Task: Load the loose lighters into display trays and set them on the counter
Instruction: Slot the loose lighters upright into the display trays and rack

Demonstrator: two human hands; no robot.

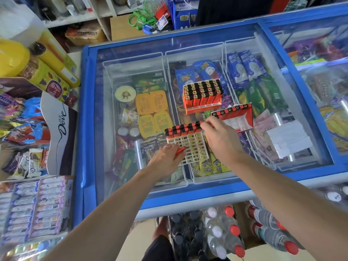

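A white grid display tray [190, 146] lies on the freezer's glass lid [150, 59] with one row of red lighters [181, 129] standing along its far edge. My left hand [165, 158] steadies the tray's near left side and holds a loose red lighter [179, 152]. My right hand [219, 137] pinches the rightmost lighter of that row at the tray's far right corner. Behind stands a full orange tray of lighters [202, 95]. A second orange tray [235, 117], with a single row in it, lies to the right.
The freezer with a blue frame [88, 129] is full of ice-cream packs under the glass. Chocolate and candy displays [37, 147] crowd the left side. Bottles with red caps [235, 236] stand on the floor below the freezer's front edge.
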